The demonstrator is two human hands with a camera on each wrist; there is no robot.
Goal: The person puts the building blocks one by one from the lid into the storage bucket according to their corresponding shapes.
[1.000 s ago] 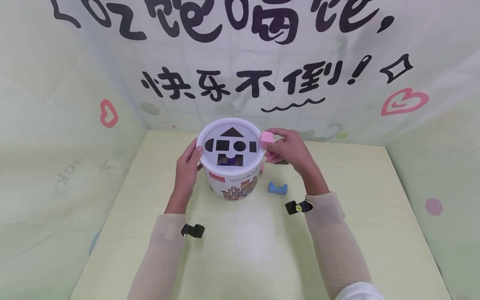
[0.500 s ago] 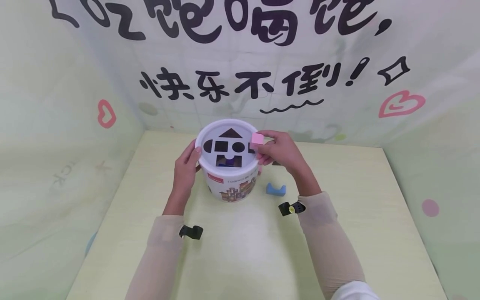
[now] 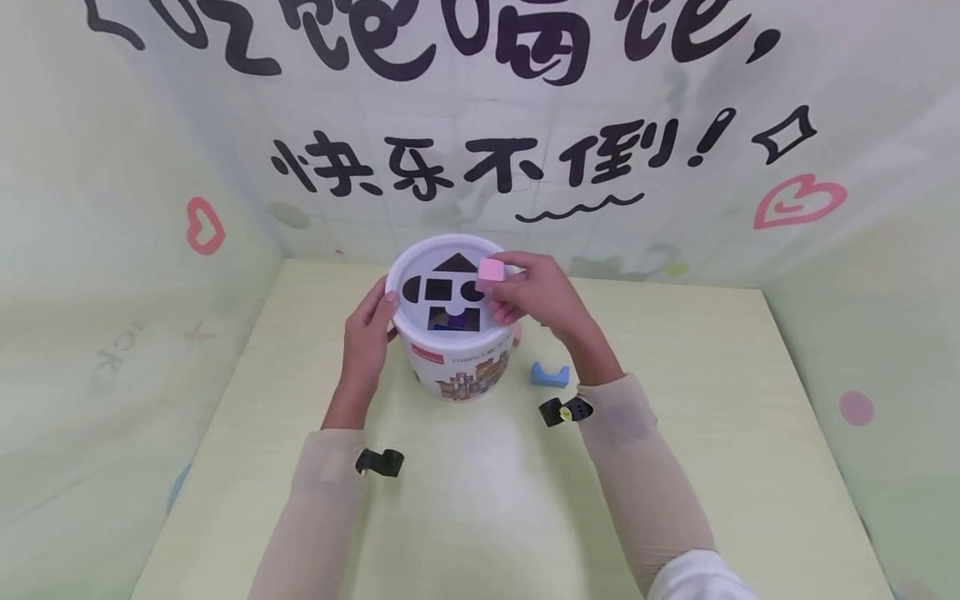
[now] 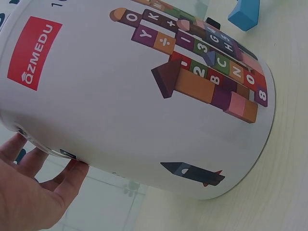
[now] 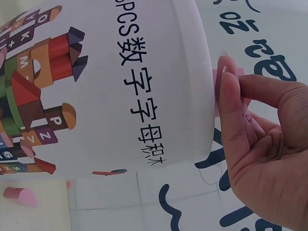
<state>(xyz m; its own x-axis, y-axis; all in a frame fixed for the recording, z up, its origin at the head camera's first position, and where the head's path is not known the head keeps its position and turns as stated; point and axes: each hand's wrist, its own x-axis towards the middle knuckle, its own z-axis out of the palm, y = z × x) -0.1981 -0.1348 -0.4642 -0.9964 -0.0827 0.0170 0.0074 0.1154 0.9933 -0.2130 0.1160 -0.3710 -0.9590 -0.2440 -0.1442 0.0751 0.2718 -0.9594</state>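
A white bucket (image 3: 420, 371) printed with coloured building blocks stands upright on the table. Its white lid (image 3: 412, 315) has several cut-out holes, among them a triangle, a half-round, a square and a circle. My left hand (image 3: 365, 337) grips the bucket at its left rim, thumb up at the lid's edge and the other fingers along the side. Between thumb and fingers, my right hand (image 3: 542, 296) pinches a pink block (image 3: 491, 270) over the lid's right part, overlapping the circular hole and hiding the small hole at the right. Purple and blue show through the notched front hole.
To the right of the bucket, a blue block (image 3: 550, 377) with a curved notch lies on the table (image 3: 480, 500). A pink rounded block (image 5: 21, 196) lies behind the bucket's right side. Printed fabric walls (image 3: 480, 200) close in the back and sides.
My right hand has carried the pink block leftward, from beside the lid's right rim to over the lid. My left hand has kept its hold on the bucket.
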